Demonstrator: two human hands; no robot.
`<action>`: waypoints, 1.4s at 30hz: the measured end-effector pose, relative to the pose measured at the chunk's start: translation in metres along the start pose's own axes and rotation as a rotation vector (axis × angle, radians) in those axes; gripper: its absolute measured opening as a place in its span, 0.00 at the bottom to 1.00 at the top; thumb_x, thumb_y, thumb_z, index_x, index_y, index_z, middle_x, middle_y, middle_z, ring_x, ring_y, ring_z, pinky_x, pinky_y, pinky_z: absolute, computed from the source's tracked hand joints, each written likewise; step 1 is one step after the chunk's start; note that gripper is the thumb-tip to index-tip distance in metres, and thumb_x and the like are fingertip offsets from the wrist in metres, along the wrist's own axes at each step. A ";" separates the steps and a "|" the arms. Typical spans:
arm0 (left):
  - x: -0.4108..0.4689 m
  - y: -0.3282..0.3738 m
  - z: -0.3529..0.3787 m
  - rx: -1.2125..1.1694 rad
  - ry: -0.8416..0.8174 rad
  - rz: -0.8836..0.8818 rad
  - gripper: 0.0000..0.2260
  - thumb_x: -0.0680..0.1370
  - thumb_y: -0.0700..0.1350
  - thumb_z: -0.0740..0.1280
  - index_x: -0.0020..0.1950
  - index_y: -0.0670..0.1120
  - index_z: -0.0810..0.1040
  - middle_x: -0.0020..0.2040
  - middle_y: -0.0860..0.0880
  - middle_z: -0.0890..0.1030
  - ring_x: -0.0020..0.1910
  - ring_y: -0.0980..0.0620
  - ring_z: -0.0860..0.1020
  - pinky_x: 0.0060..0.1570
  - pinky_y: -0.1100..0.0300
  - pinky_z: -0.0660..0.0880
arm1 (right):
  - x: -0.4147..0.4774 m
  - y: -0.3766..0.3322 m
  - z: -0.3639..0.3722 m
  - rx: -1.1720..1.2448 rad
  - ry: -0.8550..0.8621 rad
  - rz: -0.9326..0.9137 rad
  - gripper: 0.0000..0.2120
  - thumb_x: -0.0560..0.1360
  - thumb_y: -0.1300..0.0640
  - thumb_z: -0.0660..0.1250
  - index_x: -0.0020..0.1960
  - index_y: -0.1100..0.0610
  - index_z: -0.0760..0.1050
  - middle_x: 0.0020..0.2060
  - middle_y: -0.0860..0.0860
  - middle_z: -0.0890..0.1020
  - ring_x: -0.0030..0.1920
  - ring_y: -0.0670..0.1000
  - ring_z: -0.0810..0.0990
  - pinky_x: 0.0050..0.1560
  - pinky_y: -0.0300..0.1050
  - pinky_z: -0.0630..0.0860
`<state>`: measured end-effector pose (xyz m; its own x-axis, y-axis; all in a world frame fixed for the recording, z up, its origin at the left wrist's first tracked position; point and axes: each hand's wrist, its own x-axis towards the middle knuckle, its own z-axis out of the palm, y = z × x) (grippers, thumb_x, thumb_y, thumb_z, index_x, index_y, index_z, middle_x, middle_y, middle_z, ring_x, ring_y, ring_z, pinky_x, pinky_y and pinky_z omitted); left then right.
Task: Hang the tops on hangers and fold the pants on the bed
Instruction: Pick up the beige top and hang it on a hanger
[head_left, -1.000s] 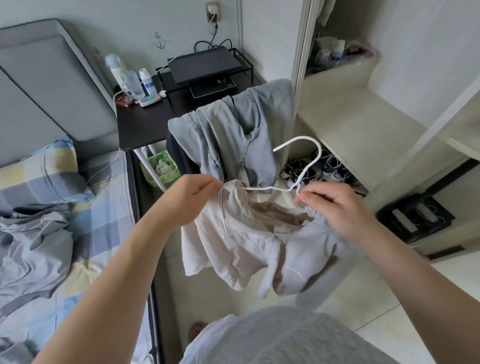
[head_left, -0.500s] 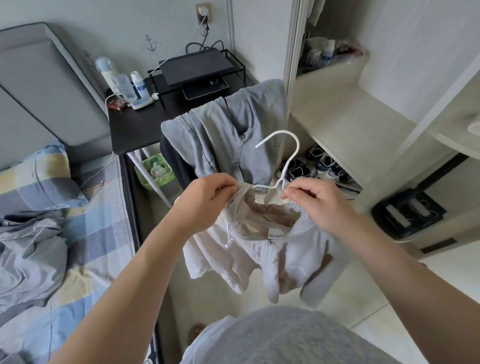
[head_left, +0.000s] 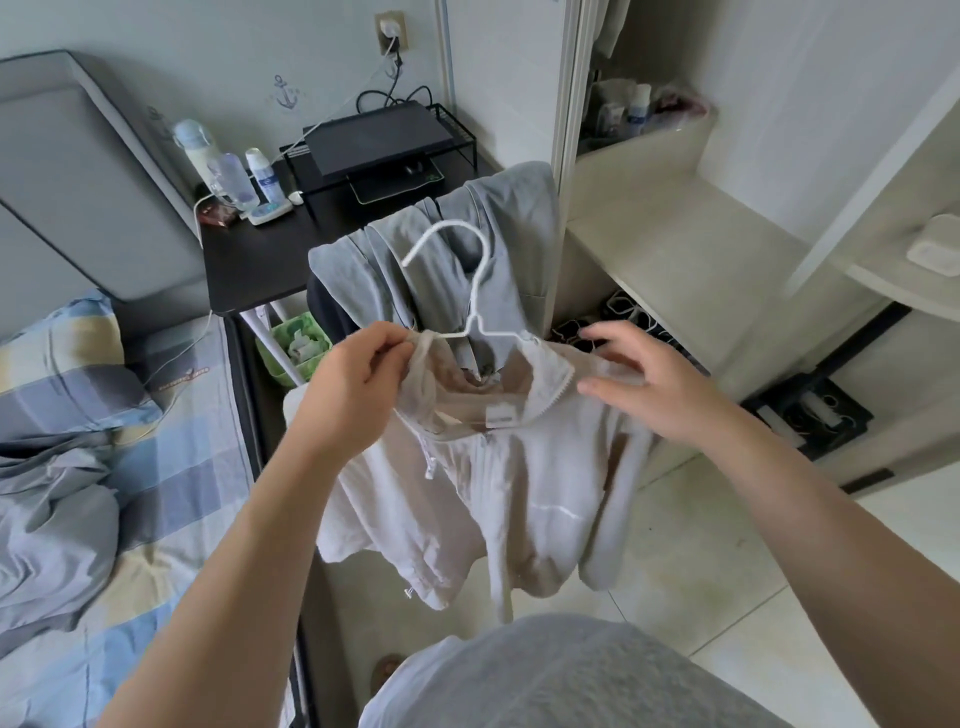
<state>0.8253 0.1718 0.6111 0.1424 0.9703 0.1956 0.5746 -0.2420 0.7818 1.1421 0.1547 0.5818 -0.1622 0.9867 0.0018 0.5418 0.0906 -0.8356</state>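
L grip (head_left: 353, 384) pinches jacket (head_left: 498, 493) collar, hanger (head_left: 470, 280) inside; R grip (head_left: 649, 379) touching.

The zip hoodie (head_left: 498, 467) hangs on the hanger (head_left: 475, 301) between left hand (head_left: 353, 384) and right hand (head_left: 660, 384). Behind it a second hoodie (head_left: 514, 223), then the surface (head_left: 249, 260) carrying a laptop (head_left: 374, 137). Bed (head_left: 171, 467) left, wardrobe shelf (head_left: 675, 249) right.

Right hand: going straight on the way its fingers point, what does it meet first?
The beige top: the right hand points left, fingertips seemingly on its shoulder over the white hanger. Farther along that line is the left hand, pinching the other shoulder; depth is unclear.
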 end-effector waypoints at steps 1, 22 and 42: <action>0.000 -0.002 -0.004 0.001 0.037 0.001 0.13 0.83 0.42 0.63 0.44 0.57 0.78 0.36 0.54 0.79 0.29 0.58 0.72 0.29 0.66 0.69 | -0.002 0.009 -0.003 0.005 0.024 0.020 0.12 0.74 0.48 0.73 0.55 0.37 0.77 0.51 0.43 0.83 0.54 0.42 0.80 0.58 0.46 0.76; 0.012 0.002 -0.001 -0.072 0.076 -0.013 0.12 0.83 0.41 0.63 0.44 0.56 0.78 0.32 0.59 0.78 0.27 0.62 0.72 0.28 0.71 0.66 | -0.020 0.012 -0.008 0.113 0.265 -0.041 0.13 0.80 0.60 0.68 0.36 0.53 0.77 0.28 0.46 0.72 0.32 0.40 0.68 0.35 0.35 0.65; 0.099 0.099 0.138 -0.166 -0.424 0.126 0.11 0.83 0.53 0.64 0.65 0.58 0.76 0.61 0.66 0.76 0.62 0.62 0.73 0.57 0.67 0.69 | -0.066 -0.024 -0.107 0.406 0.671 0.233 0.14 0.82 0.53 0.63 0.38 0.47 0.78 0.34 0.42 0.78 0.36 0.42 0.75 0.46 0.46 0.69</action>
<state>1.0078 0.2440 0.6263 0.5389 0.8400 0.0630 0.3998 -0.3209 0.8586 1.2279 0.1020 0.6607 0.5156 0.8564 0.0246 0.1391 -0.0553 -0.9887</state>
